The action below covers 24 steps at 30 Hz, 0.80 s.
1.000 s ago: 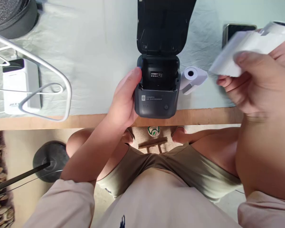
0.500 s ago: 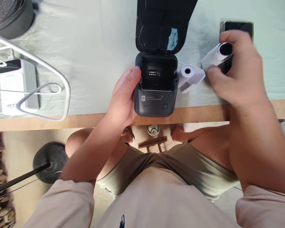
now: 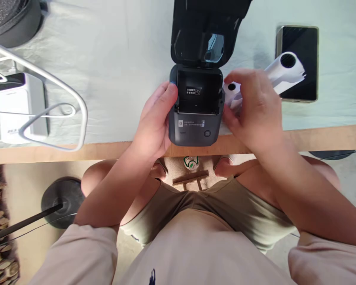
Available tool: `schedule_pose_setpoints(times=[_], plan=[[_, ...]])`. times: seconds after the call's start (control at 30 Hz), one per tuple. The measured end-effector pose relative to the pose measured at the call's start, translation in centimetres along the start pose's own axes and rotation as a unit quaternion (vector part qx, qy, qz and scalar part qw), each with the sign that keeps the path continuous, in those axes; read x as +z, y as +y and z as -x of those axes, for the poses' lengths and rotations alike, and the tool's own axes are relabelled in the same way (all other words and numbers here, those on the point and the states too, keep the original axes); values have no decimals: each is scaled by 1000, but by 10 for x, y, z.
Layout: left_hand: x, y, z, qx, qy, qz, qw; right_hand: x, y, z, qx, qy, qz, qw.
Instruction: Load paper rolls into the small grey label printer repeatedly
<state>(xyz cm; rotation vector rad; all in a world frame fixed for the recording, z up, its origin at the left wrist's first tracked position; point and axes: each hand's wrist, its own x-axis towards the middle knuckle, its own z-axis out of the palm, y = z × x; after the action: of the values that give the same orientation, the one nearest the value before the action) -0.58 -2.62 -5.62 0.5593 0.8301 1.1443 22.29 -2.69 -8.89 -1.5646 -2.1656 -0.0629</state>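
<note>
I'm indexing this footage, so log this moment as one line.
left hand: gripping side of printer | right hand: around small paper roll, grip unclear | lid: open | wide-cored roll: partly over phone

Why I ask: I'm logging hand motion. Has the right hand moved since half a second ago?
Yes, the right hand moved leftward, from over the phone to the smaller roll beside the printer.

Single head-worn view, close above, facing down over lap (image 3: pixel 207 199) and table (image 3: pixel 106 79)

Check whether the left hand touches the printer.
Touching. The head view shows the left hand with its thumb on the left edge of the printer.
</note>
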Motion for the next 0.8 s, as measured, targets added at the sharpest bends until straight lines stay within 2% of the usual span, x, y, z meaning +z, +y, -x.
schedule_pose_setpoints(times=[0.1, 0.17, 0.23, 0.3, 0.37, 0.47, 0.57, 0.67, 0.8], plan=[[-5, -2, -1, 34, -29, -6, 999, 3, 3, -4, -20, 56, -50, 997], [-7, -3, -1, 38, -17, -3, 999, 0, 5, -6, -23, 110, -137, 984], [-6, -4, 0, 45, -27, -5, 999, -7, 3, -9, -9, 168, -215, 962], [-3, -4, 2, 56, -38, -8, 998, -18, -4, -11, -3, 192, -240, 952], [3, -4, 4, 57, -35, -17, 998, -29, -19, -13, -27, 166, -220, 961], [10, -3, 7, 68, -1, -43, 997, -38, -45, -21, -56, 75, -112, 989], [12, -2, 8, 82, 5, -74, 994, -41, -66, -32, -3, -15, -9, 1000], [8, -1, 7, 73, 0, -90, 993, -45, -74, -42, 42, -95, -2, 995], [3, -2, 7, 56, 9, -69, 996, -53, -72, -49, 37, -112, 7, 993]])
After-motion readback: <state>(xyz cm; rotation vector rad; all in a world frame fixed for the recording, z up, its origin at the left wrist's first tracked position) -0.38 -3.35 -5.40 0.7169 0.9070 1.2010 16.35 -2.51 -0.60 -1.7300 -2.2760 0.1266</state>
